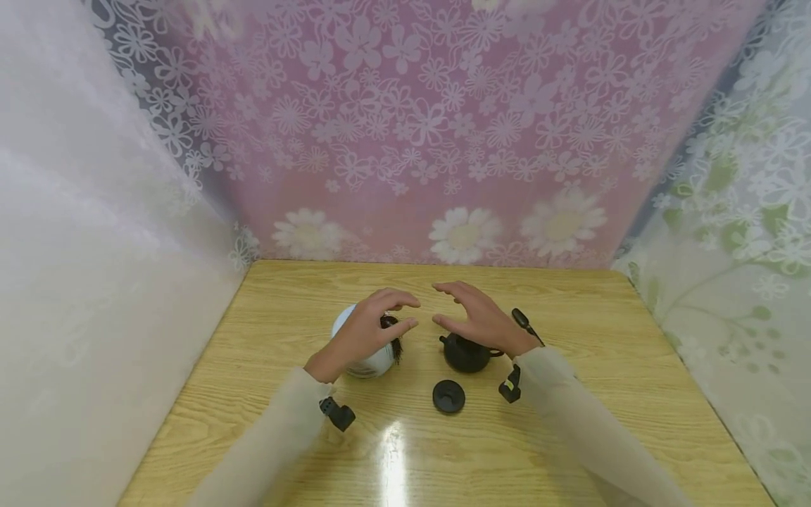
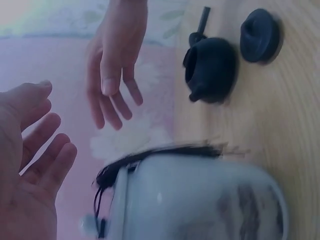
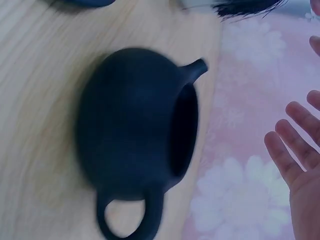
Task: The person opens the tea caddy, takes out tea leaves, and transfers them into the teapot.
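On the wood-grain table (image 1: 507, 451), taking the dark teapot (image 1: 465, 354) as the clock's centre, the round black lid (image 1: 448, 397) lies off the pot near seven o'clock, well short of touching it. The pot stands upright, its mouth uncovered, with the spout toward ten and the loop handle toward three.

The right hand (image 1: 483, 317) hovers over the pot's twelve-to-one side, fingers loosely bent, thumb well apart from them, grasping nothing. It hides part of the pot's top from the head camera; the right wrist view shows pot and hand apart.

At nine o'clock sits a pale jar (image 1: 375, 363) with dark markings, a black tassel (image 1: 398, 348) hanging on the side nearest the pot. The left hand (image 1: 364, 327) hangs above the jar, covering much of it from above. Its fingers are gently curved and spread from the thumb, with nothing between them. The two hands' fingertips face each other across a gap.

Toward two o'clock lies a slim black tool (image 1: 521, 319), its near end lost behind the right wrist. Beyond, at twelve, hangs a pink flowered curtain (image 1: 405, 141).
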`<state>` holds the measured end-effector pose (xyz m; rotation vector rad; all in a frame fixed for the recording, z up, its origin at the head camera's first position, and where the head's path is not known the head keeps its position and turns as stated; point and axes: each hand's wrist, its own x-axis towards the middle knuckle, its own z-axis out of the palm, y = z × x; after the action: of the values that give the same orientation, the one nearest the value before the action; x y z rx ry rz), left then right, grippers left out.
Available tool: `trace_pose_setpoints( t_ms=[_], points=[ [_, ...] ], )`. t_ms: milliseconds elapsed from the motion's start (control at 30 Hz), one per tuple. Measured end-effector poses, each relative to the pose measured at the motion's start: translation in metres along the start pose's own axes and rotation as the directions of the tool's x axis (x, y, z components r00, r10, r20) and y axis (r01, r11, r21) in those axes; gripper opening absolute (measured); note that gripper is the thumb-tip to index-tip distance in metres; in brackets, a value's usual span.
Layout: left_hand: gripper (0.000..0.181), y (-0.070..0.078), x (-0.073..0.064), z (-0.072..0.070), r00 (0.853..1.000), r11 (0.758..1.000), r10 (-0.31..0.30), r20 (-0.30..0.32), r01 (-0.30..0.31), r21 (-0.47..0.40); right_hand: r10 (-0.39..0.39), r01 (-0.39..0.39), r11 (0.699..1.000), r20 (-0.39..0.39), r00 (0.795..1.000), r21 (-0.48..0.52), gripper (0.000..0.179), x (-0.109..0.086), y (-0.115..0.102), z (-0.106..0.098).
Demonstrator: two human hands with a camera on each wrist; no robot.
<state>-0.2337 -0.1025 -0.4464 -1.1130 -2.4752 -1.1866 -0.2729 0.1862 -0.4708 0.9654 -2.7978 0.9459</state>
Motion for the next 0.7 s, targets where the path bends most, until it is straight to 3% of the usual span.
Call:
trace_pose_setpoints(
  t_ms=[167,300,500,700],
  points=[
    [0.037,-0.015,-0.012,-0.022,0.996,0.997,-0.080,-0.050,0.079,-0.022,-0.020,0.020,1.000,0.002,1.000,-0.009,0.067,0.015,-0.014,0.001],
    [0.037,-0.027,-0.027,-0.035,0.984,0.985,-0.170,-0.063,0.167,-0.040,-0.047,0.047,0.999,0.001,0.999,-0.005,0.065,0.027,-0.028,0.004],
    [0.046,-0.045,-0.049,-0.045,0.961,0.961,-0.275,-0.024,0.273,-0.051,-0.095,0.095,0.996,-0.003,0.996,-0.002,0.063,0.043,-0.049,0.011],
    [0.074,-0.059,-0.069,-0.048,0.933,0.931,-0.359,0.038,0.360,-0.062,-0.137,0.137,0.991,-0.005,0.991,-0.010,0.063,0.061,-0.069,0.021]
  ],
)
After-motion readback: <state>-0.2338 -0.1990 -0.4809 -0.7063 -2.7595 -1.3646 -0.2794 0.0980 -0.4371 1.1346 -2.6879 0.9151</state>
